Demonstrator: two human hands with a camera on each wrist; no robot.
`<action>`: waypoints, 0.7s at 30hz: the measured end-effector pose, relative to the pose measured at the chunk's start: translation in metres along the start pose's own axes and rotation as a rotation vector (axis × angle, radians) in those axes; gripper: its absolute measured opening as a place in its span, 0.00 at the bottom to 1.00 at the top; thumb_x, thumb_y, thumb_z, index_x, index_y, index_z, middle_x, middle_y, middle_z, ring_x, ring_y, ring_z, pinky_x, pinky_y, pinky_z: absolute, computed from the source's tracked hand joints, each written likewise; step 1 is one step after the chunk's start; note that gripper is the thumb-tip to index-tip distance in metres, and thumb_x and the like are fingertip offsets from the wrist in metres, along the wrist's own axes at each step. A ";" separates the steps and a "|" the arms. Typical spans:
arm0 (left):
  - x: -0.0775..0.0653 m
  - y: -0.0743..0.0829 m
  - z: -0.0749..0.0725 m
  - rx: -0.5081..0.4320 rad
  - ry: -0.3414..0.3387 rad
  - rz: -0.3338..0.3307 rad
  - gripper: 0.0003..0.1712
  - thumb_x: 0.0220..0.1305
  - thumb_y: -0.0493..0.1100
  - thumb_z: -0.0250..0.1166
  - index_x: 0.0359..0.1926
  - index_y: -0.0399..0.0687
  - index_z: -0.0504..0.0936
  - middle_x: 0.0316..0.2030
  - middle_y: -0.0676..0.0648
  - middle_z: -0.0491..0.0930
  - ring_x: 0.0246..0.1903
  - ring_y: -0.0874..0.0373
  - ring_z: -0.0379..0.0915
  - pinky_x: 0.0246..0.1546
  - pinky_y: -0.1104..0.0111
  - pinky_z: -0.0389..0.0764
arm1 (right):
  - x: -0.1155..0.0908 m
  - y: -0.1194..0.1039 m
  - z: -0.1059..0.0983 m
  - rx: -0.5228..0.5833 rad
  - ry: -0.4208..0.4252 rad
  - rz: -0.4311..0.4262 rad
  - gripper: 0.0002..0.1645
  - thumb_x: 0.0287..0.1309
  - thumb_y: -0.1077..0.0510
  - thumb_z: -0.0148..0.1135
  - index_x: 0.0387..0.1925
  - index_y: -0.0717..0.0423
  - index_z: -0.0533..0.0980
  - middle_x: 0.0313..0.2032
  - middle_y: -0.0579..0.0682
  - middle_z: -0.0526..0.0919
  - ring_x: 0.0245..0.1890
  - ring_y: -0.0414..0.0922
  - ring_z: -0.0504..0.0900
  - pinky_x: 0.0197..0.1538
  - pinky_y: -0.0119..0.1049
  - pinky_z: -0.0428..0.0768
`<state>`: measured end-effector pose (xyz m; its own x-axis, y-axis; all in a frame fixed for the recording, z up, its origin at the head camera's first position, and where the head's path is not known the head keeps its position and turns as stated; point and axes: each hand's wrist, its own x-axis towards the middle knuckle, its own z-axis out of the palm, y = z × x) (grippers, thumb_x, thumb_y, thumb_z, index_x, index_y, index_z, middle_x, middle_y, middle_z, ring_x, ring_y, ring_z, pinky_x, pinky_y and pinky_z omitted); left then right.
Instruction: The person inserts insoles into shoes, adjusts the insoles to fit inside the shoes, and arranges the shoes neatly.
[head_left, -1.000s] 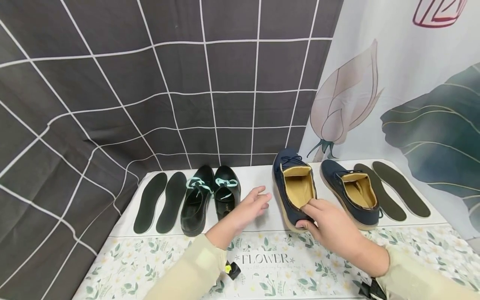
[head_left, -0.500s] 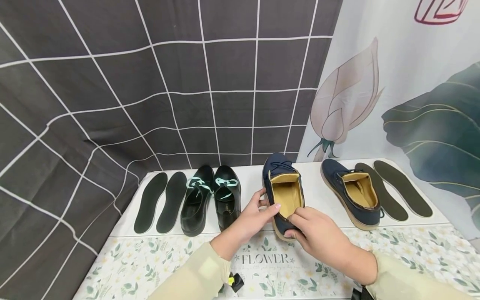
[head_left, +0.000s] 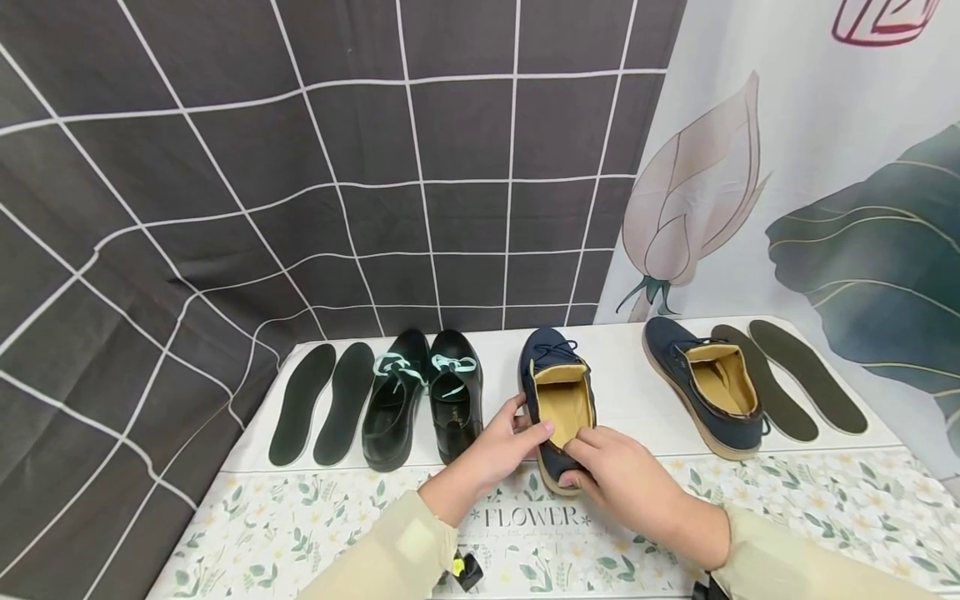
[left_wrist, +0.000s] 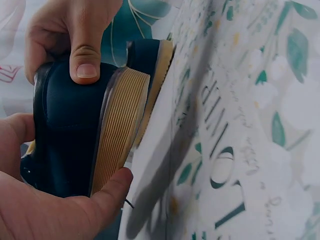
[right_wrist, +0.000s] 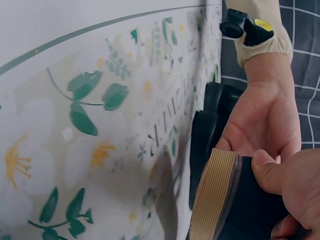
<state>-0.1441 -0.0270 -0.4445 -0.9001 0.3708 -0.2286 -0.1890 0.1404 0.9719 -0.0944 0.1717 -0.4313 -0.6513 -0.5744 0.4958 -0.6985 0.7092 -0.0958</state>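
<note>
presently, a dark blue shoe (head_left: 558, 400) is held at the middle of the table (head_left: 622, 358), with its toe directed toward the back and its yellow inside visible. the right hand (head_left: 626, 479) has its grip clamped on the heel: the thumb presses the outside, and the other fingers go over the rim into the shoe. the left hand (head_left: 510, 443) has its grip also clamped on this shoe, at the left side, with the thumb at the rim of the opening and a finger along the ribbed sole. whether the sole touches the table, i cannot tell. to the right, well apart, stands a second blue shoe (head_left: 701, 387), and just beside it lie two flat insoles (head_left: 806, 375). to the left stand two black shoes (head_left: 401, 400) with light green laces (head_left: 452, 365), and near them lie two dark insoles (head_left: 343, 404). behind all this hangs a dark cloth (head_left: 465, 133) with white lines.
</note>
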 end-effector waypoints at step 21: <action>0.014 -0.020 0.005 0.167 0.099 0.000 0.40 0.68 0.48 0.64 0.75 0.37 0.60 0.63 0.37 0.71 0.55 0.51 0.76 0.53 0.59 0.79 | -0.007 0.007 0.024 0.046 -0.106 0.070 0.15 0.50 0.48 0.76 0.33 0.46 0.77 0.29 0.36 0.72 0.30 0.34 0.68 0.34 0.32 0.71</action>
<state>-0.1507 -0.0202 -0.4670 -0.9358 0.2802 -0.2140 -0.1286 0.2938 0.9472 -0.1019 0.1703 -0.4563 -0.7253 -0.5657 0.3923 -0.6611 0.7314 -0.1675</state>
